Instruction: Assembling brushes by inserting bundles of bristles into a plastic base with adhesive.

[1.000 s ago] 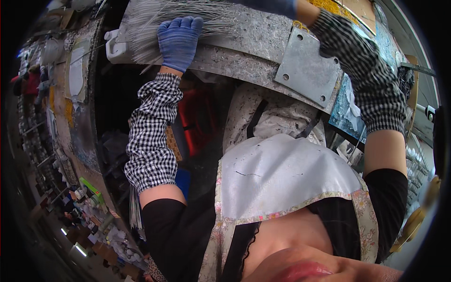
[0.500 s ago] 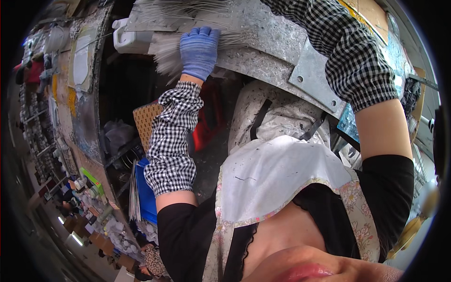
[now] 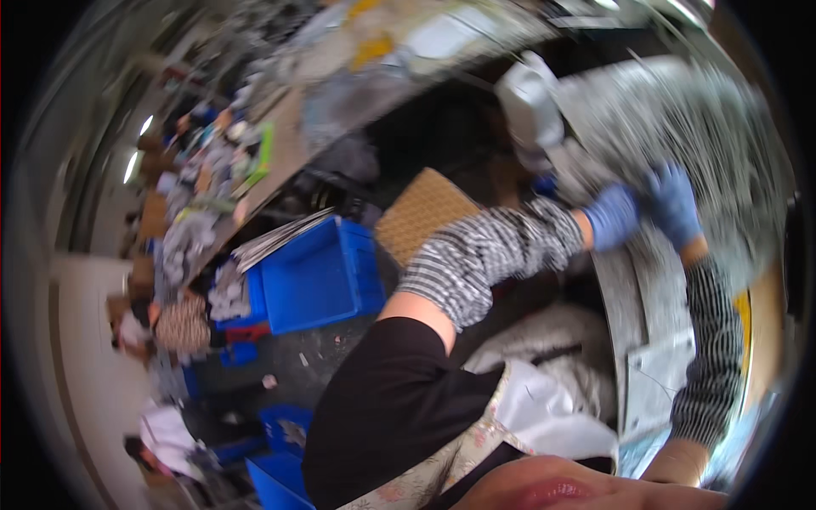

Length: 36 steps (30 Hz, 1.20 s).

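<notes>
Long thin grey wires [image 3: 688, 119], or strands like them, lie in a large fanned heap at the upper right, smeared by motion. My left hand [image 3: 610, 218], in a blue knitted glove, is closed against the near edge of the heap, where a smaller tuft of strands [image 3: 582, 174] sticks out beside it. Close to its right is my right hand [image 3: 676, 208], also in a blue glove, laid against the strands. Blur hides whether its fingers grip any. Beneath the heap, a grey metal sheet [image 3: 650, 293] covers the bench.
A white plastic jug [image 3: 531, 102] stands beside the wires. A flat metal plate with holes [image 3: 659, 387] lies on the near bench. Left of my arm are a brown patterned board [image 3: 425, 212] and a blue bin [image 3: 314, 280]. Other people [image 3: 174, 433] are at the far left.
My view has swung left, so the bench now sits farther right. My right hand, out of sight before, has come in beside my left hand at the wires.
</notes>
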Each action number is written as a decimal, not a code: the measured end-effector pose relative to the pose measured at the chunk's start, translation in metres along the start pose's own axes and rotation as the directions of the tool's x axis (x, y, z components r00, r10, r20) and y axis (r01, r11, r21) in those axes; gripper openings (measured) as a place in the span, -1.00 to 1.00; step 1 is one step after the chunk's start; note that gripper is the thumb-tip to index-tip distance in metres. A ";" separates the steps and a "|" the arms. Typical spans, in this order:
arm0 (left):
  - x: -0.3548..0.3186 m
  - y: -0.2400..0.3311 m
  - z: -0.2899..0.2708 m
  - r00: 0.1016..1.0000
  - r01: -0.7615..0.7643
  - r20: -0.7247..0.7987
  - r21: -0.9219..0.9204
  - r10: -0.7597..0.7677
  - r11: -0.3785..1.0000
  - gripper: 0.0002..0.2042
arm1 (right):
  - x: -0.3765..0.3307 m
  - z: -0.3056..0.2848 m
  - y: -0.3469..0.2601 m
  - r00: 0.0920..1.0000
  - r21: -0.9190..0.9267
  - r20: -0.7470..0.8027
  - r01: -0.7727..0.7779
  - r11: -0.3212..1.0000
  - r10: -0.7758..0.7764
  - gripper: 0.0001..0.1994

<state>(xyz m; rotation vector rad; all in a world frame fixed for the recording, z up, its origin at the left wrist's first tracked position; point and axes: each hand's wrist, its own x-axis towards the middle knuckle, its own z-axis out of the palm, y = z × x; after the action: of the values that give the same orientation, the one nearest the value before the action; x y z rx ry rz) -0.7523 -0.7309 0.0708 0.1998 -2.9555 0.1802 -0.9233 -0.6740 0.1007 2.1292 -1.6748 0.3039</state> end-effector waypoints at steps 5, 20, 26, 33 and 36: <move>-0.030 -0.005 0.004 0.971 0.006 -0.238 0.118 0.023 0.993 -0.86 | 0.034 0.000 -0.026 0.970 -0.042 0.239 0.065 0.997 -0.053 -0.68; -0.136 0.037 -0.098 0.942 -0.095 -0.335 -0.300 -0.012 0.949 -0.88 | 0.034 0.032 -0.002 0.993 -0.222 0.055 0.112 0.969 -0.102 -0.68; -0.182 0.064 -0.085 0.832 0.405 0.291 -0.901 -0.472 0.158 -0.74 | -0.015 0.030 0.005 0.965 -0.161 0.169 0.228 0.960 -0.201 -0.73; -0.197 0.065 -0.068 0.819 0.329 0.495 -0.819 -0.288 -0.471 -0.73 | -0.033 0.011 -0.025 0.969 -0.187 0.205 0.176 0.967 -0.137 -0.87; -0.192 0.070 -0.066 0.846 0.341 0.499 -0.776 -0.186 -0.530 -0.68 | -0.045 -0.015 -0.039 0.961 -0.180 0.276 0.045 0.983 0.007 -0.84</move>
<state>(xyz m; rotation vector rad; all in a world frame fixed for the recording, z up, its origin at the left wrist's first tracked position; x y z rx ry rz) -0.5640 -0.6301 0.0932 0.7056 -1.5505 -2.4762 -0.8962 -0.6201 0.0882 2.1209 -1.7522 -0.1578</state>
